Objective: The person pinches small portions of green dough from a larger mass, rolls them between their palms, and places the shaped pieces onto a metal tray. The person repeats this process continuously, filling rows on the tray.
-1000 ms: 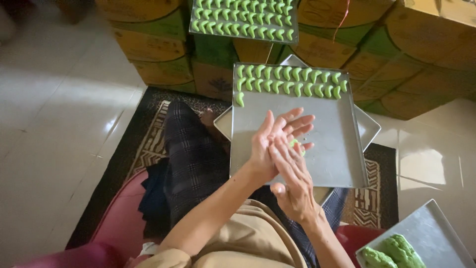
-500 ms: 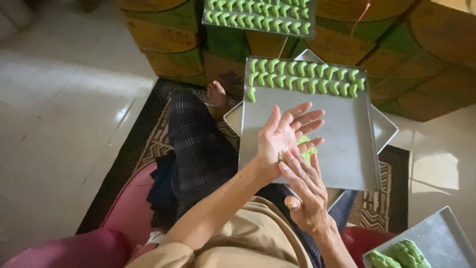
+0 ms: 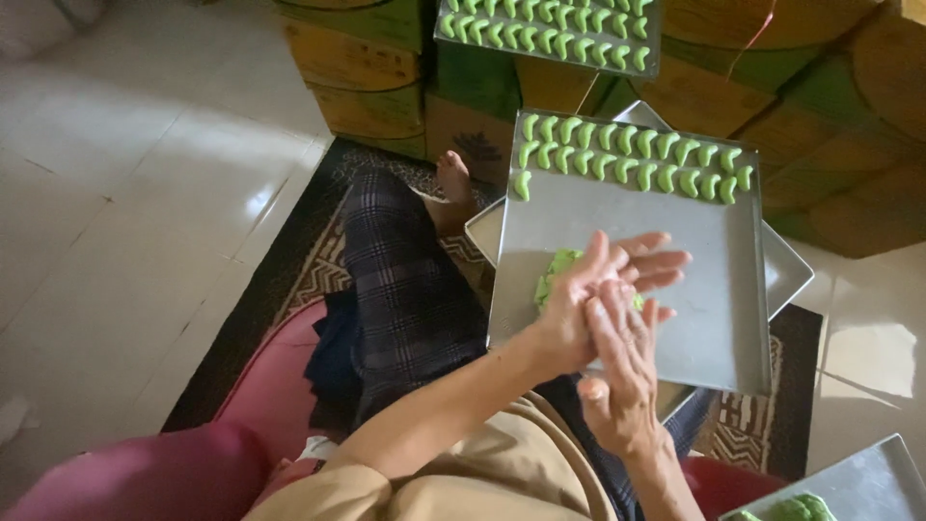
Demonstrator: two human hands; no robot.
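Green dough (image 3: 558, 270) is being pressed between two flattened palms, only a bit of it showing at the 10 o'clock edge of the hands and over the metal tray (image 3: 714, 289). The left hand (image 3: 603, 289) is being held with fingers extended toward 2 o'clock; the right hand (image 3: 622, 371) is being laid against it, fingers together, nothing pinched. Rows of green crescent pieces (image 3: 632, 159) are being kept along the tray's 12 o'clock edge. A second filled tray (image 3: 550, 34) is being supported on stacked boxes (image 3: 357, 68) at 12 o'clock. A dough lump (image 3: 796, 508) is being kept at 5 o'clock.
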